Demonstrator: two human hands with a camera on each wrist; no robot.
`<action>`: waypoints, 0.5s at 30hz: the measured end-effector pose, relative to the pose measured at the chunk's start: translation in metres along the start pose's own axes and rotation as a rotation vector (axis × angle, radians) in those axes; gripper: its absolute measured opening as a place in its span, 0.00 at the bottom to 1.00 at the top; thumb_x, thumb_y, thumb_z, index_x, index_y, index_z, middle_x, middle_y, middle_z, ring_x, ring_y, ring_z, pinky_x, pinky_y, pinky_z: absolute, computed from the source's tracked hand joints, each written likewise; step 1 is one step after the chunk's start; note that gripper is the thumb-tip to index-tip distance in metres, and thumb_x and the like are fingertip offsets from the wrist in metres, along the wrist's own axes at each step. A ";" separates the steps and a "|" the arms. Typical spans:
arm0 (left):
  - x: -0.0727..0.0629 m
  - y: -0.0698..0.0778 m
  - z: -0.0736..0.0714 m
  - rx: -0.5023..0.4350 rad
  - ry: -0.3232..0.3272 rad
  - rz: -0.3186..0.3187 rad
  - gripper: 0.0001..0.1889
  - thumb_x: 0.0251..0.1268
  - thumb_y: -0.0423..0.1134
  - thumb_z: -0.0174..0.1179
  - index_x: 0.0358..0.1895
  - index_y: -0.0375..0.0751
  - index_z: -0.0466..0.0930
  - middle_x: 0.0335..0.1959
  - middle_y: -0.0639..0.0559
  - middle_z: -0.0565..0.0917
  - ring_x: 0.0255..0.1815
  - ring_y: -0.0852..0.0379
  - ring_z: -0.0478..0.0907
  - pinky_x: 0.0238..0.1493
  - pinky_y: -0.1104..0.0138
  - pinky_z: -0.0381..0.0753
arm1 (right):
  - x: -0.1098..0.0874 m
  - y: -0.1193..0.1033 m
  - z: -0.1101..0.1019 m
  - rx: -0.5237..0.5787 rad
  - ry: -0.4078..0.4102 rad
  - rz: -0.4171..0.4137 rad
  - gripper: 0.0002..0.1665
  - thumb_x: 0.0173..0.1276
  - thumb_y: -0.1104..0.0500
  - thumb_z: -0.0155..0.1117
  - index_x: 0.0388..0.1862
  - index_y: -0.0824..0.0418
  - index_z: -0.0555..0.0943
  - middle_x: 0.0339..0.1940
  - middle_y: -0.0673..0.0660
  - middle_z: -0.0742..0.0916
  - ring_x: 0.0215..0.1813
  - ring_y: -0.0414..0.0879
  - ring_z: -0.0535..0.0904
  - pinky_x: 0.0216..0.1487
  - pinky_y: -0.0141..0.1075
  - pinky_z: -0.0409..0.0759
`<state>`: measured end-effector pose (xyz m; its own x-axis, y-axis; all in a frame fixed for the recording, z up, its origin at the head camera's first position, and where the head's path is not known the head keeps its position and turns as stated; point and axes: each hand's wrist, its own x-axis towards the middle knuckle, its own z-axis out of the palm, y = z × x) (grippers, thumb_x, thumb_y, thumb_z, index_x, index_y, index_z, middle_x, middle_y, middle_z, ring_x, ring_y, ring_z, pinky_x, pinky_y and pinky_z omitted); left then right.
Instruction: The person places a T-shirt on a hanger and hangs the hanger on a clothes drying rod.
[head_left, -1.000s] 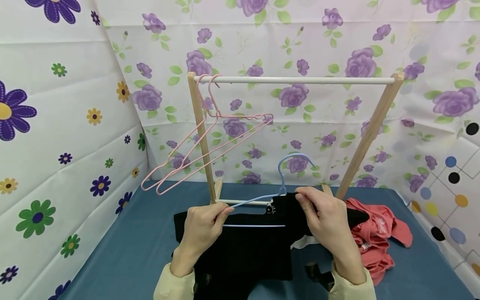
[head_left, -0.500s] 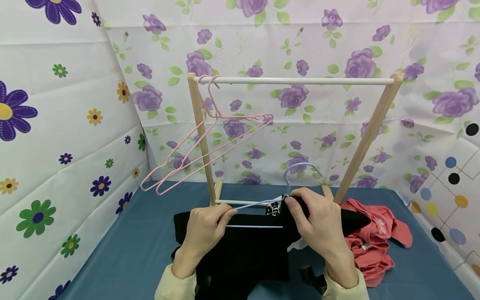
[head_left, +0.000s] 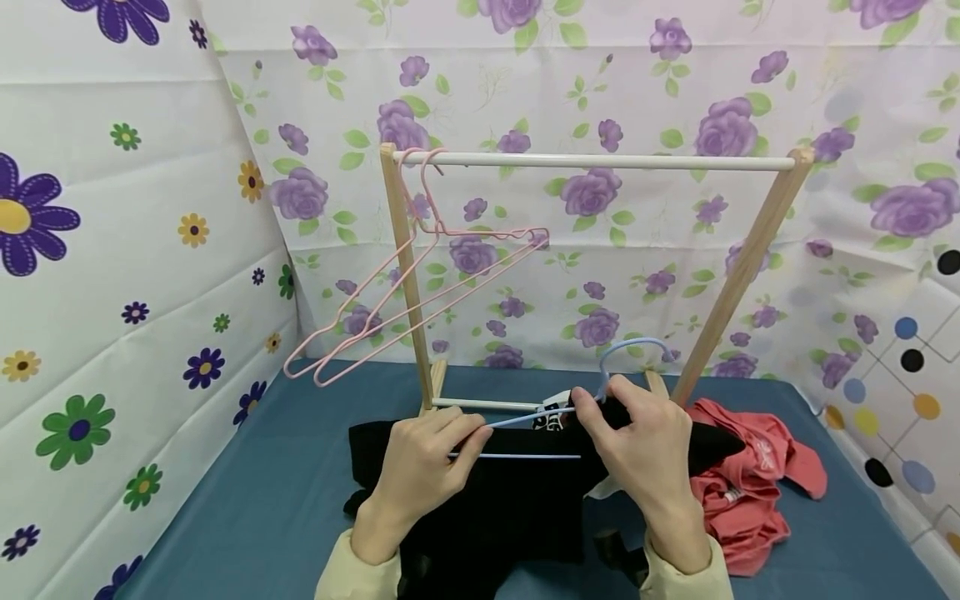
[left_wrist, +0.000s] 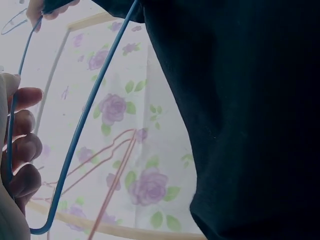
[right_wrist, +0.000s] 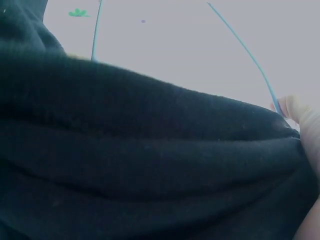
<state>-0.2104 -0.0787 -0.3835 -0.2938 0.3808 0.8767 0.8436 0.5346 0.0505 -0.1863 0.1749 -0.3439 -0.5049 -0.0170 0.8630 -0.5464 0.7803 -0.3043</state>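
Observation:
A light blue hanger (head_left: 528, 417) slants across a black shirt (head_left: 517, 517), its hook up at the right. My left hand (head_left: 427, 471) pinches the hanger's left arm. In the left wrist view, those fingers curl round the blue hanger (left_wrist: 82, 120). My right hand (head_left: 645, 450) pinches the shirt's neck edge close to the base of the hook. The hanger's right end is hidden by shirt and hand. Near the neckline shows a black-and-white printed patch (head_left: 551, 417). Dark cloth (right_wrist: 150, 150) fills most of the right wrist view, with the right thumb on its edge.
Behind the hands stands a wooden rack with a white rail (head_left: 600, 162). Two pink hangers (head_left: 420, 308) hang at its left end. A crumpled coral garment (head_left: 750, 483) lies to the right on the blue cloth (head_left: 247, 500). Patterned sheets surround the back and sides.
The blue hanger has shifted right, its hook ending lower. My left hand has gone right with it. My right hand has moved a little left with the neck edge.

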 end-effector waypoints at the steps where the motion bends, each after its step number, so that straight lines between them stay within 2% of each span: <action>1: 0.001 0.001 0.000 0.012 0.006 0.013 0.13 0.75 0.44 0.54 0.33 0.47 0.84 0.24 0.59 0.78 0.19 0.65 0.72 0.20 0.75 0.70 | 0.000 0.001 0.000 0.001 0.008 0.002 0.22 0.61 0.51 0.69 0.16 0.49 0.67 0.12 0.43 0.62 0.18 0.39 0.56 0.17 0.35 0.53; 5: 0.005 0.008 -0.003 0.061 0.038 0.070 0.11 0.74 0.42 0.53 0.41 0.45 0.85 0.37 0.53 0.81 0.34 0.57 0.78 0.33 0.66 0.77 | 0.000 0.006 -0.003 0.010 0.018 0.010 0.20 0.62 0.53 0.68 0.16 0.48 0.69 0.13 0.45 0.63 0.15 0.39 0.56 0.17 0.36 0.54; 8: 0.010 0.014 -0.007 0.089 0.076 0.147 0.11 0.74 0.42 0.52 0.44 0.45 0.84 0.42 0.50 0.80 0.41 0.50 0.75 0.41 0.60 0.72 | 0.000 0.010 -0.005 0.025 0.012 0.015 0.17 0.64 0.54 0.67 0.17 0.49 0.73 0.14 0.45 0.66 0.14 0.38 0.58 0.17 0.35 0.56; 11: 0.015 0.022 -0.009 0.099 0.100 0.247 0.10 0.73 0.40 0.52 0.43 0.45 0.84 0.42 0.48 0.79 0.42 0.49 0.72 0.42 0.58 0.68 | 0.000 0.013 -0.006 0.039 0.017 0.013 0.14 0.66 0.55 0.66 0.19 0.51 0.77 0.15 0.46 0.69 0.14 0.39 0.60 0.17 0.35 0.58; 13: 0.017 0.029 -0.008 0.069 0.059 0.288 0.09 0.71 0.39 0.53 0.42 0.45 0.84 0.39 0.50 0.79 0.39 0.51 0.73 0.40 0.61 0.70 | 0.001 0.015 -0.006 0.048 0.027 0.009 0.13 0.66 0.55 0.65 0.21 0.54 0.79 0.16 0.46 0.71 0.14 0.39 0.62 0.18 0.35 0.59; 15: 0.016 0.036 -0.005 0.027 -0.026 0.294 0.09 0.71 0.39 0.54 0.40 0.46 0.84 0.36 0.54 0.79 0.35 0.56 0.73 0.37 0.66 0.71 | 0.001 0.016 -0.006 0.052 0.032 0.006 0.13 0.67 0.55 0.64 0.22 0.55 0.80 0.16 0.47 0.73 0.14 0.39 0.63 0.18 0.34 0.60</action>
<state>-0.1826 -0.0572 -0.3653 -0.0500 0.5415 0.8392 0.8821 0.4179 -0.2171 -0.1917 0.1910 -0.3456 -0.4867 0.0083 0.8735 -0.5780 0.7467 -0.3291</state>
